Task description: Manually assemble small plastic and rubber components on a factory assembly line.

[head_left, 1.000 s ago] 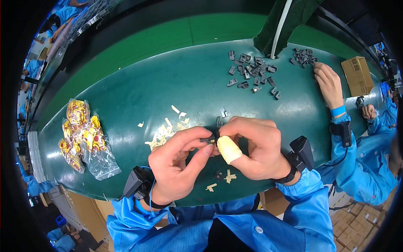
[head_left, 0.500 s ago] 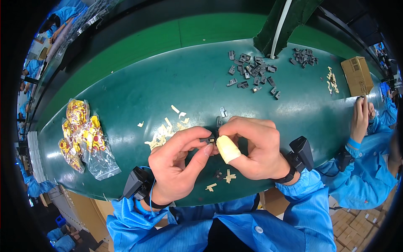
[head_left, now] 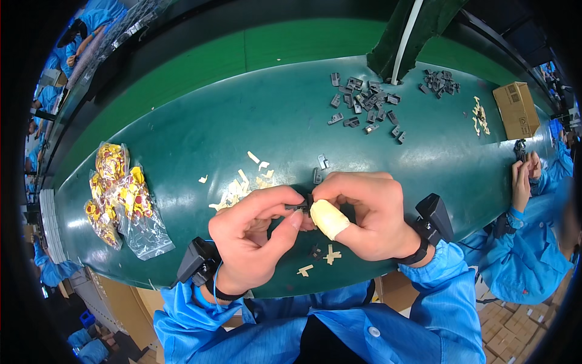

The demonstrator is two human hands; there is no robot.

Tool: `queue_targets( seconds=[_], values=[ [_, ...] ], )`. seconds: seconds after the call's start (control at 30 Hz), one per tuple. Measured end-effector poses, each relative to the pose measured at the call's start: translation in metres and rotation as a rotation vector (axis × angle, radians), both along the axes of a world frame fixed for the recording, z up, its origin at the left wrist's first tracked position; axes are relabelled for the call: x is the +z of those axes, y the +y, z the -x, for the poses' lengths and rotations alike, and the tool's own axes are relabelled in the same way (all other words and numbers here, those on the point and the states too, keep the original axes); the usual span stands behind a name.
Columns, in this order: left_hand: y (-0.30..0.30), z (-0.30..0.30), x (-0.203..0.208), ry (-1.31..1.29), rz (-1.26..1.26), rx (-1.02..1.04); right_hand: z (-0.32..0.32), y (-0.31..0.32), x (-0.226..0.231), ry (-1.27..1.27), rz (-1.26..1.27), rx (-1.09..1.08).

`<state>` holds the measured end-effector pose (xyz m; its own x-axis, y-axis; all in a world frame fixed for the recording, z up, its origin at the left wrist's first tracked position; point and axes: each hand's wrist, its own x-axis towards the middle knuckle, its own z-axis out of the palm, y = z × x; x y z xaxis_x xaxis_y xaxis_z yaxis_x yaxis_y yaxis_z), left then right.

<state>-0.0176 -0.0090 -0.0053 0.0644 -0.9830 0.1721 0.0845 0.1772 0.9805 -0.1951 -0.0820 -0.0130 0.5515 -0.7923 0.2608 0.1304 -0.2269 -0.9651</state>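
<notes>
My left hand [head_left: 257, 233] pinches a small black plastic part [head_left: 296, 207] between thumb and forefinger. Facing it, my right hand [head_left: 367, 215], its thumb wrapped in a pale yellow cover [head_left: 329, 219], closes on a dark piece [head_left: 310, 201] at the same spot. Whether these are one part or two touching ones, I cannot tell; the fingers hide most of it. Just beyond the fingertips lie a dark grey plastic housing [head_left: 317, 176] and a small shiny piece [head_left: 323, 161]. Cream paper strips [head_left: 233, 193] are scattered beyond my left hand, and a few more strips [head_left: 331, 255] lie nearer me.
Bags of yellow and red pieces [head_left: 124, 197] lie on the green table [head_left: 200, 133] at the left. Dark grey housings [head_left: 367, 100] are heaped at the back, beside a post [head_left: 400, 42]. A cardboard box [head_left: 515, 111] and a co-worker's hands [head_left: 522, 177] are at the right.
My left hand has shifted slightly left, and the part in it has tilted. A seam on the green strip behind the table has moved left. The co-worker's hand has drawn nearer, uncovering a dark part.
</notes>
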Motion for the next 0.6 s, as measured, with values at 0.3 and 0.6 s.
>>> queue_targets(
  seconds=[0.3, 0.6],
  values=[
    [-0.004, -0.007, 0.001, 0.248, -0.122, -0.101, 0.006, -0.005, 0.009, 0.164, 0.021, 0.042],
    [-0.002, 0.000, 0.001, 0.114, -0.092, 0.039, 0.011, -0.005, 0.010, 0.044, 0.023, 0.115]
  ],
)
